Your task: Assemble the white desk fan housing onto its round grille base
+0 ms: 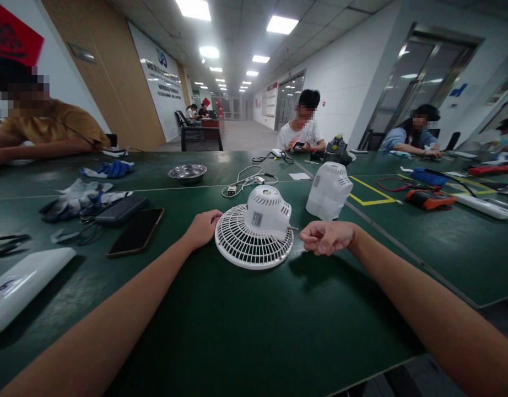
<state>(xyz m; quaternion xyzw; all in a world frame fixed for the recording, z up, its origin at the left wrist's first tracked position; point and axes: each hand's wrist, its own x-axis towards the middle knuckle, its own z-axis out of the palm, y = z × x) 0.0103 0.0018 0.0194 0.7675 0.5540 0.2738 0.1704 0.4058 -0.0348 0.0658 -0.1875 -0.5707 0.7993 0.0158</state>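
Observation:
A white fan part lies on the green table (pixel 254 320), its round slatted grille (pixel 254 251) down and its motor housing (pixel 270 212) on top. My left hand (pixel 203 227) rests at the grille's left edge with its fingers curled; what they grip, if anything, is hidden. To the right of the grille is my right hand (pixel 326 237), fingers curled together, near a small thin piece sticking out of the housing. Whether it holds anything is too small to tell. Behind my right hand stands a separate white plastic cover (pixel 329 190).
At the left lie a black phone (pixel 136 231), a dark case (pixel 122 210), gloves (pixel 78 201) and a white device (pixel 26 286). Further back are a metal bowl (pixel 188 173) and a white cable (pixel 241 179). An orange meter (pixel 430 199) lies right. Several people sit around the table.

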